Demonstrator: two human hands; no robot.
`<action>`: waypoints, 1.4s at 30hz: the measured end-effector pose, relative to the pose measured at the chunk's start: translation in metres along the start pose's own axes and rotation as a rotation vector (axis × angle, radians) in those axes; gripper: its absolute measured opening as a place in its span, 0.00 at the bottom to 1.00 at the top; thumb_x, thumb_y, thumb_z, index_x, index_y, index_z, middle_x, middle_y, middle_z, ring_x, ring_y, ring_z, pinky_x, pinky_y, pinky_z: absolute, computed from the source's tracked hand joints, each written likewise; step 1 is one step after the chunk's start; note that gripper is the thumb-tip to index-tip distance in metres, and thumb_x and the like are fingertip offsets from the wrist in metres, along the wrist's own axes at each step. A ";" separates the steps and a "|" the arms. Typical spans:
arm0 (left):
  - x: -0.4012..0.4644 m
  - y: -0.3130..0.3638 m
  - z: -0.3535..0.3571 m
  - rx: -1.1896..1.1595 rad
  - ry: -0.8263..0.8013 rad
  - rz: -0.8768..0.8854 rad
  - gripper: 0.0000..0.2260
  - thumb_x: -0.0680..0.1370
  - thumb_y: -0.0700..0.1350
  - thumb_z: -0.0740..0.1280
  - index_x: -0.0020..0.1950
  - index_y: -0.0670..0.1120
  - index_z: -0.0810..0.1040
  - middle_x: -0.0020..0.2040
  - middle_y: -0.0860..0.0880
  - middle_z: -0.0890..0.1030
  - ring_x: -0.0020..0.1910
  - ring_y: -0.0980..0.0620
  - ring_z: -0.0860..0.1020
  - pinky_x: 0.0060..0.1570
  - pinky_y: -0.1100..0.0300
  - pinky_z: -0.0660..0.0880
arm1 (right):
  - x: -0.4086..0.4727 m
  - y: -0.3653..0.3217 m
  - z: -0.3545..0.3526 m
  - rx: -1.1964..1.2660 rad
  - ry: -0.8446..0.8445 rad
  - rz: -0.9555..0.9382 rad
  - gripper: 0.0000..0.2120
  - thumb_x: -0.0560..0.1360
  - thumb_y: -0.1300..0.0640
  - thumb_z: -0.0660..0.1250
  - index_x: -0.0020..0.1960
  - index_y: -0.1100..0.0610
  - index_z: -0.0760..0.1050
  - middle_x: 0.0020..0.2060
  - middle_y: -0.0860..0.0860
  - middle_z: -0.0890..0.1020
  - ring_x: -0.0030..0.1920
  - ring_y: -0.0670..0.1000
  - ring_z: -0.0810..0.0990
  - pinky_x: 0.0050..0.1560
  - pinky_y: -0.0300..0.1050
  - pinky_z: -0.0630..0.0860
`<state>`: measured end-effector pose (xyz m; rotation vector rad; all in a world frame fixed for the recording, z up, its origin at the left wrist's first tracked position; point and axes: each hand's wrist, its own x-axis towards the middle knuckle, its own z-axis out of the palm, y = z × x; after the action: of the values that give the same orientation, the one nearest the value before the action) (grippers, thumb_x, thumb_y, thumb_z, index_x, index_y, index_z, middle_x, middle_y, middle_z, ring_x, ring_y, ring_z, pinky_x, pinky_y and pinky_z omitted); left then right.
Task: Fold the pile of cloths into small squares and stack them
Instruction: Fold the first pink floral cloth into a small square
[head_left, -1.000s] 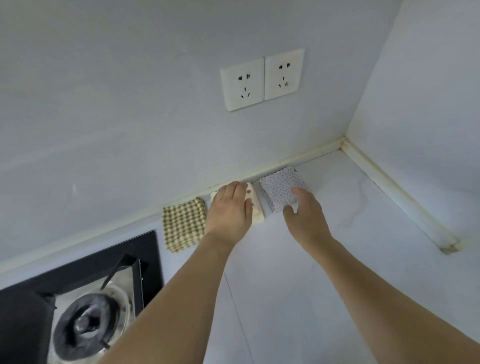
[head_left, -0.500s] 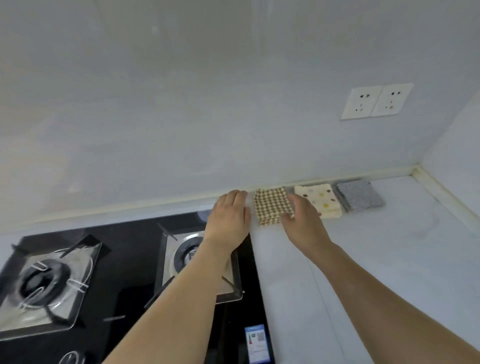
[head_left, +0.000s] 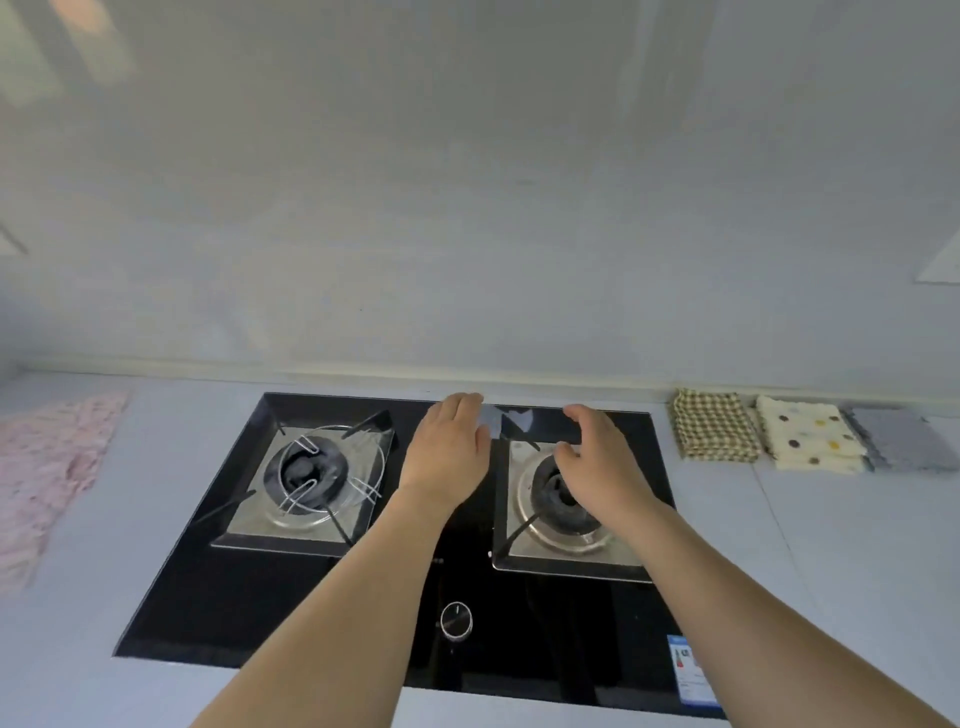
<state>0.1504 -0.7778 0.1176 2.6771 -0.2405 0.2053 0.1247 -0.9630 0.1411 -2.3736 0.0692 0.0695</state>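
Both hands out over the black gas hob, empty. Left hand flat, palm down, fingers straight and together, grip slack on nothing, hovering between the two burners near the hob's far edge. Right hand above the right burner, fingers loosely bent, thumb apart from them, nothing in the grip either.

Three folded squares lined up along the far edge of the surface, toward its far-right corner, tight against the wall strip: checked cloth nearest the hob, dotted cream cloth just beside it, grey cloth beyond that, edges touching or nearly so. Side by side, not stacked.

Over on the far-left side of the surface, a pink cloth spread loose and rumpled, blurred, reaching to the left edge of view. Well apart from both hands.

Between hands and pink cloth: the left burner with its wire pan support and raised black prongs. Between right hand and folded row: the right burner's metal tray and the hob's right rim. Control knob at the hob's near edge, a blue sticker at its near-right corner. Pale wall behind everything.
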 end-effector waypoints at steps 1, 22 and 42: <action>-0.006 -0.009 -0.005 -0.004 -0.004 -0.005 0.18 0.82 0.47 0.57 0.72 0.46 0.66 0.69 0.48 0.71 0.68 0.48 0.68 0.66 0.56 0.66 | -0.001 -0.010 0.010 -0.001 -0.005 -0.008 0.22 0.79 0.56 0.63 0.71 0.51 0.63 0.70 0.47 0.68 0.66 0.49 0.71 0.65 0.46 0.70; -0.108 -0.367 -0.173 -0.005 0.034 -0.415 0.18 0.83 0.49 0.56 0.73 0.50 0.64 0.74 0.51 0.66 0.72 0.49 0.65 0.69 0.53 0.65 | -0.004 -0.263 0.287 -0.115 -0.180 -0.114 0.24 0.77 0.58 0.64 0.72 0.50 0.66 0.67 0.48 0.74 0.66 0.51 0.73 0.68 0.52 0.70; -0.226 -0.676 -0.216 -0.105 -0.328 -0.292 0.09 0.79 0.45 0.63 0.56 0.53 0.79 0.53 0.56 0.79 0.48 0.57 0.77 0.47 0.65 0.72 | -0.049 -0.392 0.616 -0.291 -0.515 -0.491 0.16 0.76 0.50 0.63 0.62 0.54 0.73 0.57 0.49 0.76 0.56 0.51 0.74 0.55 0.41 0.69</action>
<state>0.0434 -0.0523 -0.0124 2.5890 0.0426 -0.3288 0.0850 -0.2522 -0.0278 -2.5111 -0.8113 0.4747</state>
